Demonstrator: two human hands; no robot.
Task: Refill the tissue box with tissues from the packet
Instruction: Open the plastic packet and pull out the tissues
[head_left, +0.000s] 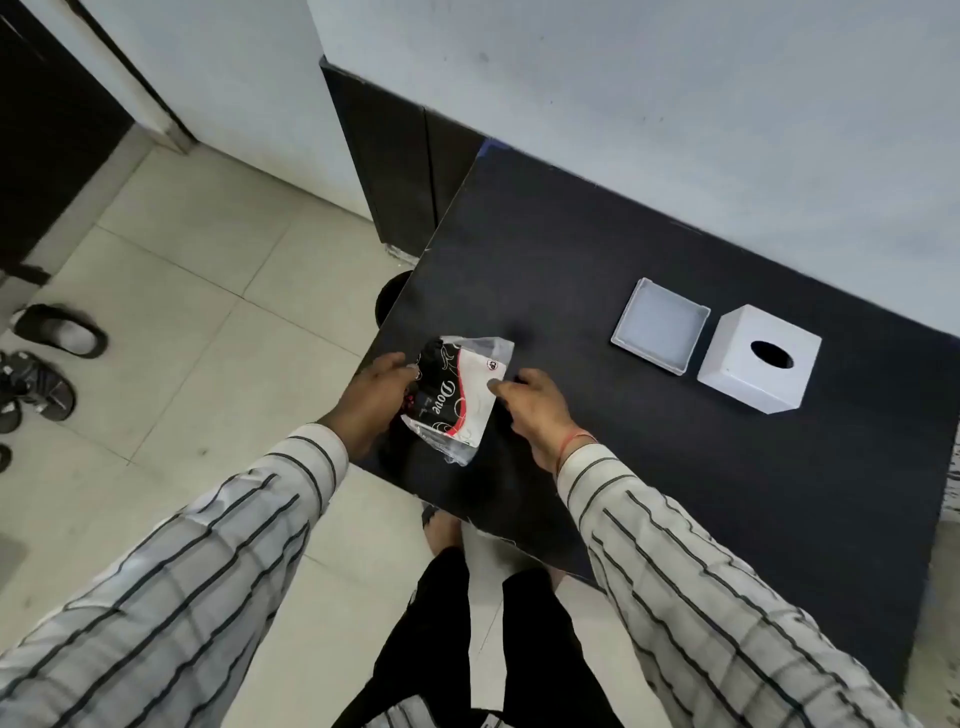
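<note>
At the near-left corner of the black counter (649, 457), the crinkled clear-and-black plastic tissue packet (457, 397) lies between both hands — left hand (371, 400) gripping its left edge, right hand (535, 408) pinching its right. The open white square tissue box (661, 326) sits well off to the right, nearer the right hand.

Both arms reach forward at frame centre. Left hand (371, 395) curled, fingers gripping; right hand (535, 408) pinching with thumb and fingertips, wrist bent.
</note>
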